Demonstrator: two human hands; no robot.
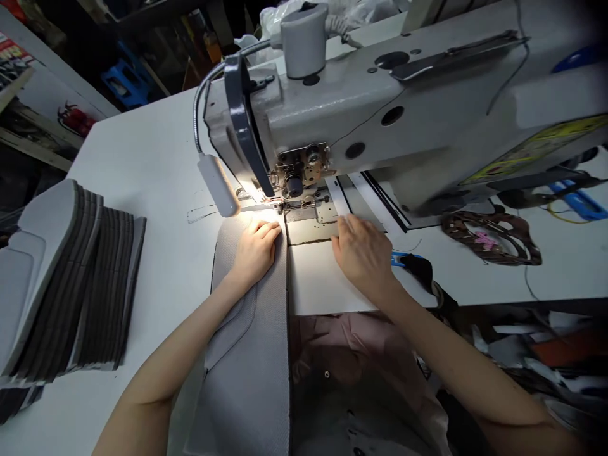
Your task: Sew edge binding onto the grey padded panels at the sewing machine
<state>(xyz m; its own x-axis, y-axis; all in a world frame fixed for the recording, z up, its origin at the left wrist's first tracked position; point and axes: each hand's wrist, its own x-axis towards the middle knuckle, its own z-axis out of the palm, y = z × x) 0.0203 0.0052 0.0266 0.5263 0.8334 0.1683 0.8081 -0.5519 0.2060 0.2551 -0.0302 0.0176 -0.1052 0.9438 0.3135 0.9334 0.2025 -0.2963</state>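
A long grey padded fabric panel (pixel 266 354) with a dark edge lies partly on the table and runs down toward my lap. Its far end reaches the needle area of a sewing machine (pixel 351 114). My left hand (pixel 256 252) rests on top of the panel just before the presser foot (pixel 280 206), fingers laid over the cloth. To the right, my right hand (pixel 365 256) lies at the edge of the metal bed plate (pixel 308 231), beside a white strip (pixel 338 196). Its thumb stands apart from the bent fingers, and nothing shows in its grasp.
A lit lamp (pixel 218 183) on a bendable neck shines on the needle area. Stacked grey panels (pixel 71 285) stand at the left of the white table (pixel 161 158). At right lie a brown looped item (pixel 491 237) with a pink ornament and a blue-handled tool (pixel 403 256).
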